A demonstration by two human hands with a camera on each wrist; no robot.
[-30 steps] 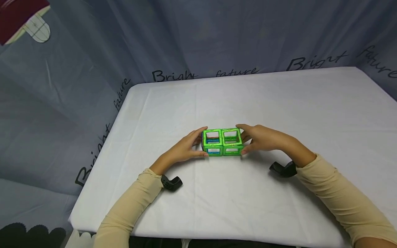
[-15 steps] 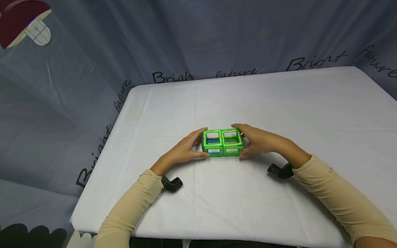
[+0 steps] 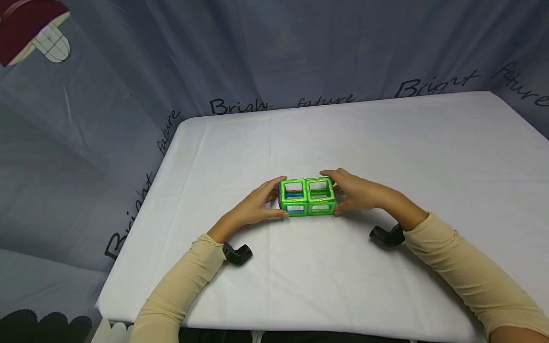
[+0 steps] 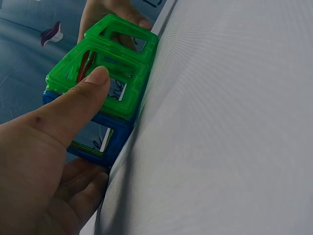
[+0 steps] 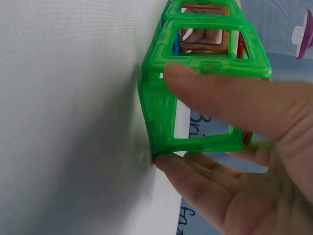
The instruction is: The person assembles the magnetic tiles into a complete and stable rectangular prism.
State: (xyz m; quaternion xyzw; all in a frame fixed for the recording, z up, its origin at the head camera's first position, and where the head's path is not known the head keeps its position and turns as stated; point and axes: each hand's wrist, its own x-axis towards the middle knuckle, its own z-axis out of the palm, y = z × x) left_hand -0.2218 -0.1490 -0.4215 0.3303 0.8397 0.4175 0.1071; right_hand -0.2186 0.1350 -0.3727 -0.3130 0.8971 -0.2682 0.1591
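Two joined cubes of magnetic tiles [image 3: 307,202] sit on the white-covered table, with green frames on the top and front. My left hand [image 3: 255,205] holds the left end, its thumb on the green front and its other fingers around the far side. A blue tile [image 4: 119,139] closes that end in the left wrist view. At the opposite end, my right hand [image 3: 364,191] grips between thumb and fingers, an index finger reaching over the top far edge. Through the green end frame [image 5: 200,145], the right wrist view shows an orange tile [image 5: 203,48] and a red tile [image 5: 243,46] inside.
White cloth covers the table [image 3: 274,276]. Behind it hangs a grey curtain [image 3: 300,47] with black lettering along the table edge. A black wrist device [image 3: 238,254] is on the left forearm, and another black device [image 3: 388,235] on the right one.
My right hand has shifted slightly left, bringing its index finger farther over the top of the cubes. The left hand and the cubes stay in nearly the same place.
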